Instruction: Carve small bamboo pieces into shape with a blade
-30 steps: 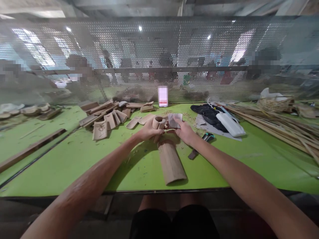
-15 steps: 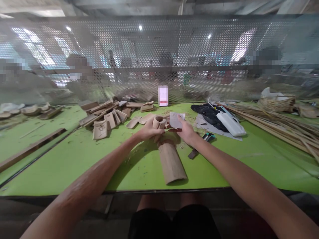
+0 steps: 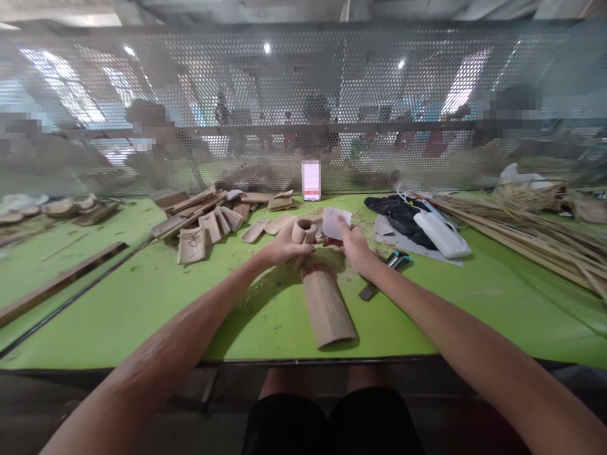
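My left hand [image 3: 281, 248] is wrapped round a short hollow bamboo tube [image 3: 303, 235], its open end facing up. Between the thumb and fingers of my right hand [image 3: 355, 245] is a small pale sheet of sandpaper [image 3: 334, 224], just right of the tube and apart from its rim. Some of the right fingers are hidden behind the sheet. Below both hands, a split bamboo length [image 3: 328, 309] lies curved side up on the green table [image 3: 256, 335]. Near my right wrist lies a dark tool with a teal-trimmed end [image 3: 397, 258].
Several cut bamboo pieces [image 3: 192, 245] are piled at the back left. A phone [image 3: 312, 181] leans upright against a perforated screen [image 3: 265, 126]. Dark cloth [image 3: 403, 218], a white power bank-like object [image 3: 441, 234] and long bamboo strips [image 3: 516, 240] lie right. A wooden strip [image 3: 61, 282] lies left.
The sandpaper and my right hand have shifted slightly upward. The bamboo tube in my left hand has tilted a little, and both hands keep their hold.
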`<move>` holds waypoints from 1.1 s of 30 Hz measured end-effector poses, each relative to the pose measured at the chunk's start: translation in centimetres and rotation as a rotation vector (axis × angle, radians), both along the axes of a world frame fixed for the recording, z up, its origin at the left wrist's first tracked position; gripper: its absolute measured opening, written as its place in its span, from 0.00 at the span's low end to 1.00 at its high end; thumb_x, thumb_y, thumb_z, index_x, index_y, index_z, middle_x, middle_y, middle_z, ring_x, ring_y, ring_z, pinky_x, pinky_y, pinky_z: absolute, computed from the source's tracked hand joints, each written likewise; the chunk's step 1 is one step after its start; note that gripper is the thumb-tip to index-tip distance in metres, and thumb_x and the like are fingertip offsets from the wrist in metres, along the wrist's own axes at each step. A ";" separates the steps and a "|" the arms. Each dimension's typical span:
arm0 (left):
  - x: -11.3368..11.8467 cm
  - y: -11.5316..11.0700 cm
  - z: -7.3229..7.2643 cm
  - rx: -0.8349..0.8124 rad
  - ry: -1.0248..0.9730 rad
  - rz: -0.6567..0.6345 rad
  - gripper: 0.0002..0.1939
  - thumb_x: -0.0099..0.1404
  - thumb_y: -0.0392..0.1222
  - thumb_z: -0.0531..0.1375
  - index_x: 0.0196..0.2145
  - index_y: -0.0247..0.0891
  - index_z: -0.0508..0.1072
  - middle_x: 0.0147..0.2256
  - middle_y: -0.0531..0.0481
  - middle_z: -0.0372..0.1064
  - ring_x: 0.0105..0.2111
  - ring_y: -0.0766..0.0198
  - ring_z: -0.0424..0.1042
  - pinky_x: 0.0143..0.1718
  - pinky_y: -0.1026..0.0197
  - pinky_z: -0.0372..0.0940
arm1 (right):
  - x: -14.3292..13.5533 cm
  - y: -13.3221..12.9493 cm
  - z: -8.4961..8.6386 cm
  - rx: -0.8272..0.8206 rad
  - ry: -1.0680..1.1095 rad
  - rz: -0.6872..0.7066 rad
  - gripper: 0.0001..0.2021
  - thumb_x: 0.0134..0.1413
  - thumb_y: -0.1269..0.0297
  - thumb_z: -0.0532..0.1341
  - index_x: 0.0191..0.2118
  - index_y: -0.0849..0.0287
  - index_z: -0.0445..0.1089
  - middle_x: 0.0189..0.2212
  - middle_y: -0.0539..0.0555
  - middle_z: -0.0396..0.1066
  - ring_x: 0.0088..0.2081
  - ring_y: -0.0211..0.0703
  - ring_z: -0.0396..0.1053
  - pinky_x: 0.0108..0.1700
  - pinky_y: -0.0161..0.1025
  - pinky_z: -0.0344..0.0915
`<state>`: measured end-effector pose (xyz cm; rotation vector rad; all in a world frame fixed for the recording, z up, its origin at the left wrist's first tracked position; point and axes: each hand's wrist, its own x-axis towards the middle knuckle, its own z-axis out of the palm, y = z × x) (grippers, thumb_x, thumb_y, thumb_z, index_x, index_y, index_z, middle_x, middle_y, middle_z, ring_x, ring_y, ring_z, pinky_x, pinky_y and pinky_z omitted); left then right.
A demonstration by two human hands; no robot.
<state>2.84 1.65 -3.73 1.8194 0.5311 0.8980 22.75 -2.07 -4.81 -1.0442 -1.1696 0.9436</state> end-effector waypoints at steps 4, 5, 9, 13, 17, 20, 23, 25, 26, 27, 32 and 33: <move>0.3 -0.2 0.3 0.021 0.018 -0.012 0.29 0.53 0.44 0.73 0.49 0.34 0.67 0.40 0.44 0.75 0.42 0.54 0.76 0.47 0.50 0.71 | -0.6 -1.5 1.3 0.240 -0.271 -0.094 0.13 0.57 0.51 0.66 0.30 0.55 0.71 0.28 0.53 0.73 0.32 0.46 0.72 0.38 0.43 0.72; 0.4 -0.2 0.3 0.029 0.017 -0.015 0.28 0.53 0.44 0.72 0.48 0.34 0.68 0.40 0.44 0.75 0.41 0.54 0.76 0.47 0.50 0.71 | -0.8 -1.9 1.6 0.302 -0.342 -0.087 0.11 0.58 0.53 0.65 0.30 0.54 0.71 0.29 0.53 0.72 0.33 0.46 0.71 0.39 0.43 0.71; 0.5 0.0 0.2 0.027 0.002 -0.021 0.26 0.53 0.44 0.72 0.46 0.35 0.68 0.39 0.45 0.75 0.40 0.55 0.76 0.45 0.51 0.71 | -0.9 -2.4 1.8 0.414 -0.499 -0.039 0.08 0.62 0.59 0.60 0.34 0.55 0.73 0.33 0.53 0.72 0.37 0.46 0.71 0.43 0.44 0.69; 0.4 -0.1 0.3 0.027 0.010 -0.013 0.26 0.53 0.43 0.72 0.46 0.35 0.68 0.38 0.45 0.74 0.40 0.55 0.76 0.45 0.51 0.71 | -0.6 -2.1 1.5 0.409 -0.533 -0.079 0.08 0.61 0.63 0.60 0.31 0.55 0.72 0.32 0.53 0.72 0.36 0.46 0.70 0.44 0.44 0.68; 0.4 -0.2 0.4 0.015 -0.005 -0.019 0.24 0.53 0.43 0.71 0.44 0.36 0.67 0.38 0.45 0.74 0.38 0.55 0.75 0.42 0.52 0.71 | -0.6 -2.1 1.5 0.452 -0.527 -0.039 0.08 0.61 0.65 0.60 0.30 0.55 0.72 0.34 0.54 0.72 0.38 0.47 0.71 0.43 0.43 0.68; 0.4 -0.3 0.4 0.003 -0.008 -0.016 0.25 0.52 0.43 0.72 0.44 0.36 0.66 0.39 0.45 0.73 0.39 0.55 0.75 0.42 0.53 0.71 | -0.5 -2.1 1.7 0.433 -0.535 -0.026 0.07 0.61 0.65 0.60 0.31 0.54 0.72 0.34 0.54 0.73 0.38 0.46 0.71 0.42 0.43 0.68; 0.4 -0.4 0.5 0.005 -0.014 -0.027 0.25 0.52 0.43 0.73 0.44 0.37 0.67 0.40 0.45 0.74 0.41 0.54 0.76 0.43 0.53 0.71 | -0.3 -2.0 1.9 0.433 -0.559 -0.032 0.07 0.62 0.64 0.60 0.32 0.55 0.73 0.33 0.53 0.73 0.37 0.46 0.71 0.42 0.42 0.67; 0.4 -0.5 0.6 -0.004 -0.018 -0.034 0.25 0.52 0.44 0.73 0.43 0.37 0.67 0.39 0.45 0.73 0.40 0.55 0.76 0.41 0.54 0.72 | -0.2 -2.0 1.9 0.455 -0.588 -0.035 0.07 0.61 0.65 0.61 0.32 0.55 0.74 0.34 0.53 0.74 0.39 0.47 0.71 0.44 0.42 0.67; 0.4 -0.6 0.7 -0.012 -0.018 -0.038 0.25 0.52 0.44 0.73 0.43 0.37 0.67 0.39 0.45 0.73 0.39 0.56 0.76 0.41 0.54 0.72 | -0.2 -2.0 1.9 0.462 -0.596 -0.037 0.06 0.61 0.65 0.61 0.32 0.54 0.74 0.35 0.53 0.75 0.39 0.47 0.71 0.45 0.42 0.67; 0.4 -0.6 0.8 -0.018 -0.016 -0.040 0.25 0.53 0.44 0.73 0.44 0.37 0.67 0.38 0.46 0.73 0.38 0.56 0.76 0.40 0.54 0.72 | -0.2 -2.0 2.0 0.463 -0.596 -0.040 0.07 0.61 0.65 0.61 0.32 0.54 0.74 0.35 0.53 0.75 0.39 0.47 0.71 0.44 0.43 0.67; 0.3 -0.7 1.1 0.016 0.007 -0.057 0.25 0.52 0.45 0.73 0.44 0.37 0.68 0.39 0.46 0.74 0.40 0.55 0.76 0.42 0.53 0.72 | -0.2 -2.1 2.0 0.486 -0.612 -0.044 0.08 0.61 0.66 0.60 0.32 0.54 0.74 0.35 0.54 0.76 0.38 0.47 0.72 0.44 0.44 0.68; 0.3 -0.7 1.1 0.020 0.007 -0.061 0.25 0.52 0.45 0.73 0.44 0.37 0.68 0.39 0.46 0.74 0.41 0.54 0.76 0.43 0.53 0.72 | -0.2 -2.1 2.0 0.490 -0.621 -0.042 0.08 0.61 0.65 0.59 0.32 0.54 0.75 0.36 0.54 0.77 0.39 0.48 0.73 0.45 0.44 0.68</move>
